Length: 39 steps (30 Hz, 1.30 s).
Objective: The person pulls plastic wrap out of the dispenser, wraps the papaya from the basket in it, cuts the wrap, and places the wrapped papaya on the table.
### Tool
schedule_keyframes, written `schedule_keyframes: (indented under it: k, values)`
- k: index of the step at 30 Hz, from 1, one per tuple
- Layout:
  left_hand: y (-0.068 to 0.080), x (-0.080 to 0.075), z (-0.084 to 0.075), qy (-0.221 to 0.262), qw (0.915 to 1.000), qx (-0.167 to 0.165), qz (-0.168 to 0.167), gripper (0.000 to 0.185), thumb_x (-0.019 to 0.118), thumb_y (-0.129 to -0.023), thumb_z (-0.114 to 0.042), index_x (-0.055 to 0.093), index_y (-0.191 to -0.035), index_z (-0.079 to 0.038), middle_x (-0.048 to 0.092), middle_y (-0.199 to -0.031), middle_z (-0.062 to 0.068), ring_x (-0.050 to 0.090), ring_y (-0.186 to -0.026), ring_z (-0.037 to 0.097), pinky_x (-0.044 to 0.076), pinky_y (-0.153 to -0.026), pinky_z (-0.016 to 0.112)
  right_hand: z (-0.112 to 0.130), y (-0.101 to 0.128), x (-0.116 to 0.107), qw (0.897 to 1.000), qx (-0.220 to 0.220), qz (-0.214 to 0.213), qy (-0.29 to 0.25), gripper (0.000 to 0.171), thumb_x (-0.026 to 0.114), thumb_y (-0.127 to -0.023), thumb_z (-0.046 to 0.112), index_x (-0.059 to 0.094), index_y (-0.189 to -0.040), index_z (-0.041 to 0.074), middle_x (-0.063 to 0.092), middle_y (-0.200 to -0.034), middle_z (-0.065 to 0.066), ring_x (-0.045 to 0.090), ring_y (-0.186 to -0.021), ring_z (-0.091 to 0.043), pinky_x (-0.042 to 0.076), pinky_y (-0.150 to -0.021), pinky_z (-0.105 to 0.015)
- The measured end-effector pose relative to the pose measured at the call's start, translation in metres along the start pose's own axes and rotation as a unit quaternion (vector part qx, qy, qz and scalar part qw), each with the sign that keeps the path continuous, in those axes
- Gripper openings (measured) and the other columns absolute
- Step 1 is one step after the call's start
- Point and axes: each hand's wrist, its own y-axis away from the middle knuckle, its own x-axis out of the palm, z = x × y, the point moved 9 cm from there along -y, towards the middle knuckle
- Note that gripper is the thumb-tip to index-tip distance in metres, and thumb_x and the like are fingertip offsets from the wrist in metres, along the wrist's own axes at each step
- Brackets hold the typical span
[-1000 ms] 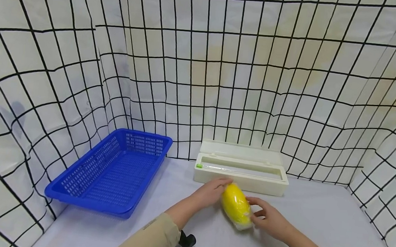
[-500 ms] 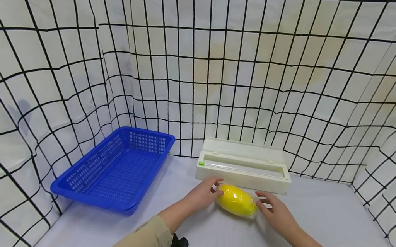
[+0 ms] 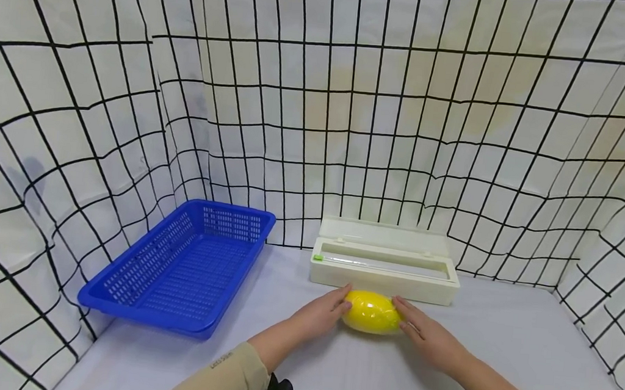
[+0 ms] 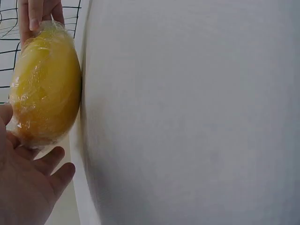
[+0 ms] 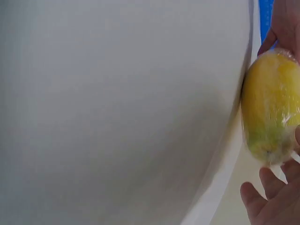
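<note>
A person's left hand [image 3: 318,312] and right hand [image 3: 424,334] press straight-fingered against either end of a yellow, oval fruit [image 3: 372,312] sheathed in glossy cling film, lying on the pale surface [image 3: 498,356] just before a cream wrap dispenser [image 3: 385,264]. The film appears smoothed down; next seems a firmer lifting hold. A perforated blue plastic basket [image 3: 133,303] sits left.

In the left wrist view, the left hand [image 4: 23,187] is cut off by the bottom and left edges, and only fingertips of the right hand [image 4: 40,11] show at the top. In the right wrist view, the fruit [image 5: 272,110] runs off the right edge.
</note>
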Motion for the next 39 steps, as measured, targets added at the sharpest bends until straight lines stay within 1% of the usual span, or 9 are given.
schedule_keyframes:
  k: [5, 10, 14, 19, 24, 28, 33, 36, 39]
  values:
    - [0.0, 0.005, 0.001, 0.003, 0.9995, 0.013, 0.029, 0.064, 0.035, -0.105, -0.048, 0.019, -0.159, -0.017, 0.023, -0.163, 0.004, 0.022, -0.149, 0.02, 0.02, -0.12, 0.044, -0.002, 0.001, -0.004, 0.999, -0.009, -0.011, 0.049, 0.054, 0.049, -0.104, 0.036, 0.039, -0.153, 0.016, 0.036, -0.157, -0.006, 0.038, -0.14, -0.035, 0.031, -0.111, -0.056]
    - [0.002, 0.007, -0.005, -0.02, 0.9993, 0.02, 0.025, 0.064, 0.037, -0.105, -0.046, 0.022, -0.158, -0.014, 0.029, -0.16, 0.007, 0.028, -0.147, 0.023, 0.023, -0.118, 0.044, 0.0, 0.003, -0.005, 0.995, -0.018, -0.044, 0.086, 0.054, 0.059, -0.099, 0.033, 0.046, -0.149, 0.017, 0.046, -0.15, -0.004, 0.048, -0.134, -0.031, 0.039, -0.107, -0.053]
    - [0.006, 0.006, -0.008, -0.029, 0.9994, 0.011, 0.018, 0.062, 0.041, -0.105, -0.046, 0.027, -0.158, -0.016, 0.033, -0.159, 0.006, 0.031, -0.145, 0.025, 0.026, -0.117, 0.046, -0.001, 0.005, -0.009, 0.994, -0.025, -0.069, 0.083, 0.054, 0.069, -0.092, 0.032, 0.055, -0.142, 0.018, 0.056, -0.142, 0.0, 0.058, -0.124, -0.029, 0.046, -0.1, -0.052]
    - [0.009, 0.002, -0.01, -0.036, 0.9993, 0.003, 0.011, 0.062, 0.043, -0.104, -0.047, 0.029, -0.157, -0.02, 0.035, -0.158, 0.005, 0.032, -0.145, 0.025, 0.027, -0.117, 0.047, -0.003, 0.003, -0.013, 0.995, -0.037, -0.072, 0.064, 0.053, 0.073, -0.087, 0.036, 0.062, -0.136, 0.019, 0.062, -0.134, 0.001, 0.065, -0.111, -0.025, 0.054, -0.09, -0.044]
    - [0.01, 0.001, -0.01, -0.02, 0.9997, 0.002, 0.013, 0.061, 0.044, -0.104, -0.047, 0.03, -0.157, -0.019, 0.034, -0.158, 0.005, 0.031, -0.145, 0.025, 0.027, -0.117, 0.047, -0.002, -0.002, -0.012, 0.997, -0.047, -0.042, 0.044, 0.053, 0.072, -0.088, 0.038, 0.062, -0.136, 0.017, 0.063, -0.134, -0.002, 0.064, -0.112, -0.025, 0.056, -0.087, -0.038]
    - [0.012, 0.0, -0.006, 0.015, 0.9997, -0.012, 0.016, 0.059, 0.048, -0.103, -0.044, 0.035, -0.155, -0.019, 0.036, -0.157, 0.005, 0.036, -0.142, 0.026, 0.03, -0.115, 0.049, 0.001, -0.004, -0.013, 0.998, -0.047, -0.016, 0.025, 0.052, 0.072, -0.089, 0.039, 0.061, -0.136, 0.019, 0.057, -0.14, -0.005, 0.06, -0.119, -0.028, 0.056, -0.087, -0.035]
    - [0.016, 0.002, -0.007, 0.057, 0.9981, -0.012, 0.019, 0.066, 0.052, -0.102, -0.041, 0.028, -0.156, -0.012, 0.034, -0.157, 0.01, 0.035, -0.142, 0.029, 0.028, -0.115, 0.051, 0.0, -0.001, -0.016, 0.999, -0.04, -0.017, 0.021, 0.059, 0.073, -0.089, 0.035, 0.054, -0.143, 0.019, 0.052, -0.145, -0.005, 0.058, -0.122, -0.029, 0.055, -0.088, -0.035]
    - [0.016, 0.004, -0.009, 0.053, 0.9984, 0.002, 0.019, 0.069, 0.052, -0.102, -0.04, 0.024, -0.157, -0.007, 0.03, -0.159, 0.012, 0.029, -0.146, 0.03, 0.024, -0.117, 0.05, -0.001, 0.0, -0.017, 0.999, -0.04, -0.022, 0.019, 0.061, 0.073, -0.09, 0.032, 0.051, -0.145, 0.017, 0.053, -0.144, -0.004, 0.059, -0.12, -0.029, 0.055, -0.088, -0.036]
    - [0.016, 0.004, -0.009, 0.039, 0.9991, 0.005, 0.016, 0.07, 0.051, -0.102, -0.041, 0.023, -0.157, -0.009, 0.026, -0.161, 0.013, 0.025, -0.147, 0.029, 0.022, -0.118, 0.049, 0.0, 0.001, -0.016, 0.999, -0.036, -0.022, 0.013, 0.061, 0.072, -0.091, 0.031, 0.05, -0.146, 0.017, 0.053, -0.144, -0.004, 0.059, -0.12, -0.029, 0.055, -0.089, -0.037]
